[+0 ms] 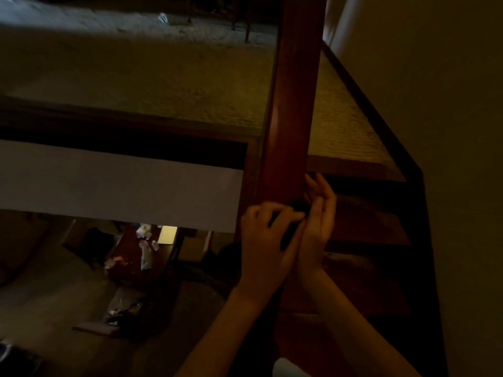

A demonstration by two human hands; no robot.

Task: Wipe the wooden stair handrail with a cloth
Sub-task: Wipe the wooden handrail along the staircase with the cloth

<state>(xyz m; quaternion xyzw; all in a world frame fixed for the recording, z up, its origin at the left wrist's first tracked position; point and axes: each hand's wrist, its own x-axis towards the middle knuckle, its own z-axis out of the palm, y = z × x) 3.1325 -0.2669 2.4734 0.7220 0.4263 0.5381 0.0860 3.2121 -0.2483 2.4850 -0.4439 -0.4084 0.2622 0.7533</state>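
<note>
- Well, in the head view the stairwell is dim, and a long reddish-brown polished wooden stair handrail runs from the top edge down the middle to where two hands meet.
- The left hand comes up on the rail's left side. Its fingers are curled over, and its grip is clenched on a small dark cloth that is hard to make out in the gloom.
- The small dark cloth sits between the two hands, right against the lowest visible stretch of the handrail and touching the wood.
- The right hand stands upright on the rail's right side with its palm turned toward the left hand. The fingers are stretched out and only lightly bent, so its grip is released, with the palm against the cloth. Its thumb is hidden.
- Both forearms are bare and rise from the bottom edge, and the heels of the hands are touching.
- Behind the handrail lies a beige carpeted landing with a dark wood border.
- To the right, dark brown wooden stair treads step down beside a plain pale wall.
- To the left, a broad pale flat panel crosses the picture. Below it is a lower room, where a dark wooden low counter carries scattered papers and small bright scraps.
</note>
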